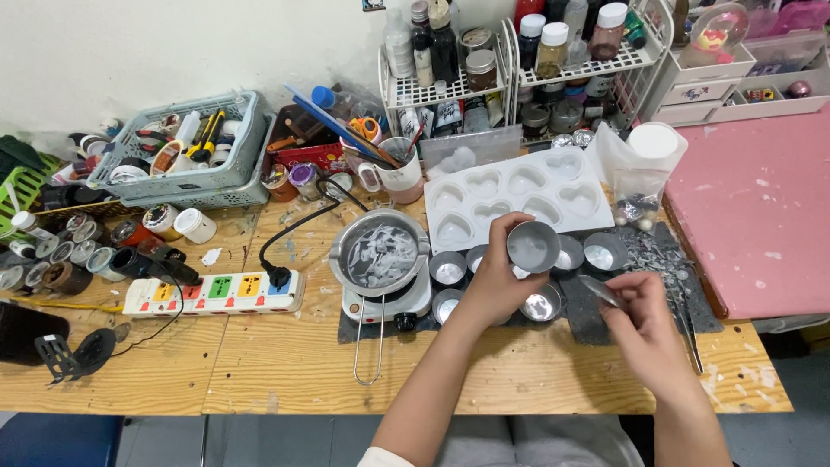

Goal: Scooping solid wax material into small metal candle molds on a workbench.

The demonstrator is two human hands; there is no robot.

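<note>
My left hand [501,281] holds a small round metal tin [533,246], tilted with its open side facing me, above a dark mat [596,316]. My right hand [644,316] grips a thin metal tool [601,291] whose tip points toward the tin. Several more small metal tins [448,268] sit on the mat below and beside the held one. A white heart-shaped mould tray [510,192] lies just behind them.
A metal pot of pale wax pieces [380,255] rests on a small white hot plate [389,303], plugged into a colourful power strip [212,294]. Grey baskets [186,147], jars, wire racks of bottles [450,52] and a pink board [756,207] crowd the wooden table [285,363].
</note>
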